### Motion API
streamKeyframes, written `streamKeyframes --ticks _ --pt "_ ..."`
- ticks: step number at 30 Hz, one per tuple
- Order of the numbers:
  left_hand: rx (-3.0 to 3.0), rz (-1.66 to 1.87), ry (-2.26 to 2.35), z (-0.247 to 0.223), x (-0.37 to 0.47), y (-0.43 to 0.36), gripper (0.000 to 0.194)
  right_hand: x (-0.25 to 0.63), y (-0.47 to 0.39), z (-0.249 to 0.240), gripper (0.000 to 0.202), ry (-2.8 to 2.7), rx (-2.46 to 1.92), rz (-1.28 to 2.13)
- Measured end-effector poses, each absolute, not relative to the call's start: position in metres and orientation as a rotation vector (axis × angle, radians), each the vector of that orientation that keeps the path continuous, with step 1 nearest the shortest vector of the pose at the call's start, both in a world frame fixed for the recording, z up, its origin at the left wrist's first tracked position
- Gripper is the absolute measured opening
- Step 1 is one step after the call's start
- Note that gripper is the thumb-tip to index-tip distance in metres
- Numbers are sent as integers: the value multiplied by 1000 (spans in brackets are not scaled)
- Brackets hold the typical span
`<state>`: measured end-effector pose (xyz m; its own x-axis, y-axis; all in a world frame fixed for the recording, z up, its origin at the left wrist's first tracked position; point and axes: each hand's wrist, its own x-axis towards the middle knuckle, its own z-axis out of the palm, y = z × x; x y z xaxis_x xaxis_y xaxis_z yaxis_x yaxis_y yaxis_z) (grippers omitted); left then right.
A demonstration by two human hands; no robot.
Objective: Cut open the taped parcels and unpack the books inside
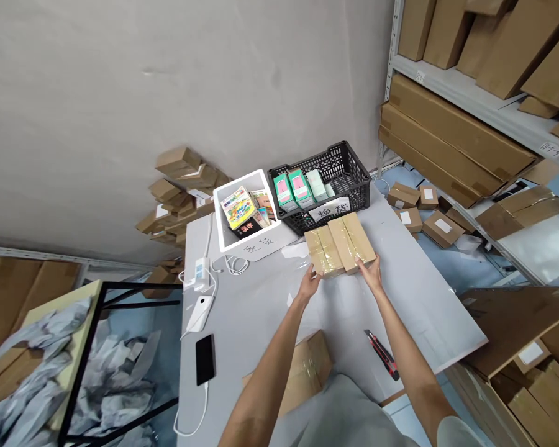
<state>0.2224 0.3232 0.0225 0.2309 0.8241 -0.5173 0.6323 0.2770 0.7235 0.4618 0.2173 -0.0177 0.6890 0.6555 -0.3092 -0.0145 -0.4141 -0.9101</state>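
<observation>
Two small taped cardboard boxes lie side by side on the grey table (242,304), just in front of a black crate. At the near left corner of the left cardboard box (323,249), my left hand (309,284) grips its edge. My right hand (371,272) grips the near right corner of the right cardboard box (351,241), thumb on top. Clear tape shines across both. Below my right forearm is a red and black utility knife (382,355). Another taped cardboard box (307,366) stands against my body, partly hidden by my left arm.
The black crate (358,197) holds green and pink boxes. Beside it, a white foam box (220,226) contains books or printed packs. A phone (205,360), a white power bank (199,313) and cables line the left edge. Shelves (466,84) with cartons rise at right; parcels lie on the floor.
</observation>
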Motion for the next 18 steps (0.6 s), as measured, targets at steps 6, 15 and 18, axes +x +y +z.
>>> streamKeyframes --ticks 6,15,18 --pt "1495 136 1519 13 284 334 81 518 227 -9 98 -489 -1907 721" --pt "1650 92 1590 43 285 305 72 512 207 11 104 -551 -2216 818" --pt "1741 115 1533 58 234 265 57 477 142 4 91 -645 -2297 947"
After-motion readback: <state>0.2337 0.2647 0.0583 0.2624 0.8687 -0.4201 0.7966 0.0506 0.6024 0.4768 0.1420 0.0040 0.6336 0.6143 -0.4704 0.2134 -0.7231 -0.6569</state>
